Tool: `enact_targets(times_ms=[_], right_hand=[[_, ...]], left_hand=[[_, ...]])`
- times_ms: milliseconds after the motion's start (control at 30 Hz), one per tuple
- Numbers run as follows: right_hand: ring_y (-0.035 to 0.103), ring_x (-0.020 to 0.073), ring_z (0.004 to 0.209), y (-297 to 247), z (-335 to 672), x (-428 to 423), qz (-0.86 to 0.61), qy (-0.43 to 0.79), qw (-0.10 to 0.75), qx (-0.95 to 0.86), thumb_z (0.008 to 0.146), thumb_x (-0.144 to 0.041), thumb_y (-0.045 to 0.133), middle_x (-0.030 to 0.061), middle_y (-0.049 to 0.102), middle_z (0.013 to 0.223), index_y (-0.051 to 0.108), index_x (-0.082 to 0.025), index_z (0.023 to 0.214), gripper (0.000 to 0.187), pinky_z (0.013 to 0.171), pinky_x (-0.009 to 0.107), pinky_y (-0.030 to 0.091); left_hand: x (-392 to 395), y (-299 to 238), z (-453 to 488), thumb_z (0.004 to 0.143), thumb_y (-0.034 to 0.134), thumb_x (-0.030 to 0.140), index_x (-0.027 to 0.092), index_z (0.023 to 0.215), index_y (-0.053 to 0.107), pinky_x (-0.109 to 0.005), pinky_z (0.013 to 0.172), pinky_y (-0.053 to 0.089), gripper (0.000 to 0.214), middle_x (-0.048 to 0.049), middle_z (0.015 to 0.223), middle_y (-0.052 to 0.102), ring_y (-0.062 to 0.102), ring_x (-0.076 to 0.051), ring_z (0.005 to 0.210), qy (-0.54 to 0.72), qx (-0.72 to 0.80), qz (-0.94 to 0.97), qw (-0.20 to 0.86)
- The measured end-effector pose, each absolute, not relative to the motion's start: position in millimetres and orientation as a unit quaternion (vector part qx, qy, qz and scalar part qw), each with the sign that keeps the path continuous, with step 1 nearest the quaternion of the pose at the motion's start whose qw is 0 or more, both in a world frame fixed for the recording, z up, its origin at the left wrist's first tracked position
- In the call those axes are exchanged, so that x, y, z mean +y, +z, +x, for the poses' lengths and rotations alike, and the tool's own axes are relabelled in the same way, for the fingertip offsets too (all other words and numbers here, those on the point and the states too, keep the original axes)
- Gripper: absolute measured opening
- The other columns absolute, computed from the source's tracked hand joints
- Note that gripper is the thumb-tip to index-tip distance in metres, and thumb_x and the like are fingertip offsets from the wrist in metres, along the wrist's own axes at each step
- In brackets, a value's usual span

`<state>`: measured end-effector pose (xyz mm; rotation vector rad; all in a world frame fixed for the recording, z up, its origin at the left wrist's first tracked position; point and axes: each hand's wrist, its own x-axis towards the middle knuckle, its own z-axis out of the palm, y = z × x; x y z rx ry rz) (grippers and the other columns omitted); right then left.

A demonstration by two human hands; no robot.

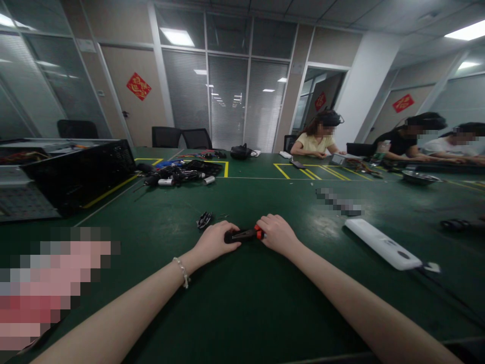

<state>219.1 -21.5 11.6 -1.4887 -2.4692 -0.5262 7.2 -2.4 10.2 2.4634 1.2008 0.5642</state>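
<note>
Both of my hands meet over the green table near its middle. Thumb and fingers of my left hand are closed on the left end of a dark, elongated black part. At the part's right end, my right hand grips an orange-and-black piece, perhaps a tool handle; most of it is hidden by the fingers. The two pieces touch or overlap, and I cannot tell whether they are joined. Just beyond my left hand lies a small heap of black pieces.
A black computer case stands at the left. Farther back is a pile of cables and tools. A white power strip lies to the right, near a metal bowl. Several people, one in a yellow top, sit across the table.
</note>
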Motion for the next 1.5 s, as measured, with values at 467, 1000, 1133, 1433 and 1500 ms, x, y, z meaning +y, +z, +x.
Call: enact_targets(times_ms=[467,1000,1133,1433,1500], right_hand=[[0.046,0.016,0.074,12.9,219.0,-22.5,-0.501,-0.192,0.099,-0.838,0.069,-0.017,0.049,0.0056,0.058,0.082,0.056,-0.015,0.082,0.015,0.065,0.027,0.03],[0.048,0.016,0.074,13.1,218.4,-22.8,-0.505,-0.186,0.099,-0.837,0.069,-0.018,0.051,0.0057,0.058,0.082,0.056,-0.015,0.083,0.015,0.066,0.026,0.031],[0.047,0.016,0.074,12.9,219.0,-22.3,-0.508,-0.183,0.1,-0.836,0.069,-0.018,0.05,0.0057,0.058,0.082,0.057,-0.015,0.082,0.015,0.065,0.026,0.031],[0.046,0.0149,0.072,12.5,219.4,-22.6,-0.507,-0.184,0.108,-0.835,0.069,-0.019,0.05,0.0045,0.058,0.081,0.056,-0.016,0.082,0.015,0.064,0.026,0.03],[0.046,0.0155,0.073,11.9,219.5,-21.9,-0.506,-0.185,0.102,-0.836,0.068,-0.019,0.05,0.0047,0.057,0.081,0.056,-0.016,0.081,0.014,0.064,0.026,0.029]], left_hand=[[-0.8,7.7,6.0,0.067,0.059,0.04,0.025,0.097,0.058,-0.027,0.065,0.042,0.034,-0.0007,0.087,0.054,0.053,-0.016,0.073,0.204,0.424,0.866,0.169],[-0.7,8.5,2.0,0.067,0.058,0.038,0.024,0.099,0.056,-0.027,0.067,0.042,0.035,-0.0011,0.092,0.052,0.052,-0.016,0.076,0.201,0.406,0.871,0.19],[1.5,6.1,1.8,0.068,0.058,0.036,0.023,0.1,0.056,-0.027,0.068,0.042,0.034,-0.0016,0.092,0.052,0.052,-0.016,0.077,0.201,0.404,0.869,0.201],[3.1,4.8,1.2,0.068,0.059,0.037,0.023,0.098,0.056,-0.027,0.067,0.042,0.034,-0.0013,0.091,0.051,0.051,-0.015,0.075,0.21,0.398,0.871,0.199],[1.9,5.8,1.8,0.068,0.058,0.036,0.023,0.098,0.056,-0.027,0.068,0.042,0.033,-0.0011,0.09,0.051,0.051,-0.015,0.075,0.213,0.395,0.873,0.193]])
